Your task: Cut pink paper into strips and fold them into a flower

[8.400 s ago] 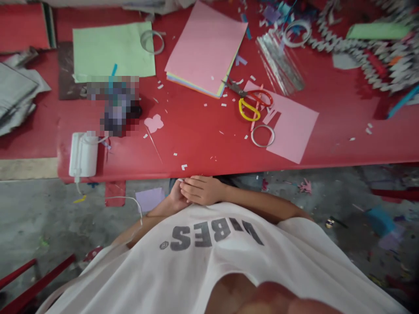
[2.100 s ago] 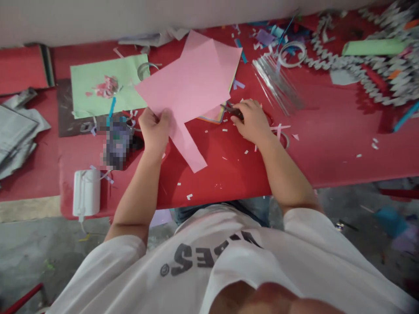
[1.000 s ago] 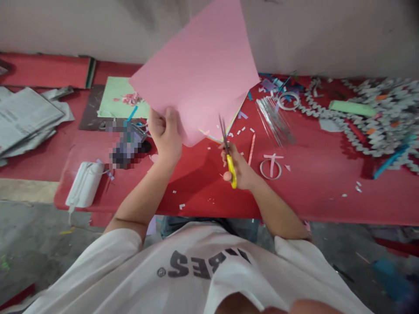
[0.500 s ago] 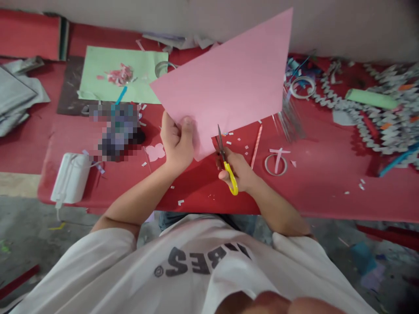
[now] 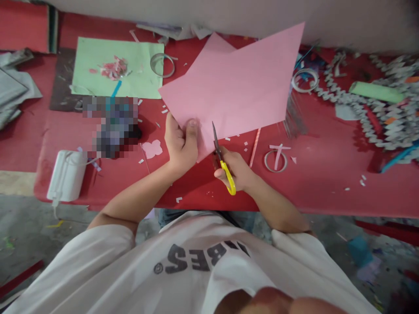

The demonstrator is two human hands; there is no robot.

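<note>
My left hand (image 5: 180, 144) pinches the near corner of a large pink paper sheet (image 5: 238, 87), thumb on top, holding it up over the red table (image 5: 327, 183). My right hand (image 5: 235, 171) grips a pair of scissors (image 5: 220, 158) with a yellow handle. The blades point away from me and their tips lie over the sheet's lower edge, just right of my left thumb.
A green sheet (image 5: 131, 78) with pink scraps lies at the back left, with a tape ring (image 5: 162, 64) beside it. A second tape ring (image 5: 276, 160) sits right of my right hand. A white device (image 5: 67, 175) rests at the table's left front edge. Grey paper chains (image 5: 376, 104) fill the right.
My left hand picked the pink sheet off the stack and raised it; my right hand took the scissors off the table. In the last half second the blades met the sheet's lower edge.
</note>
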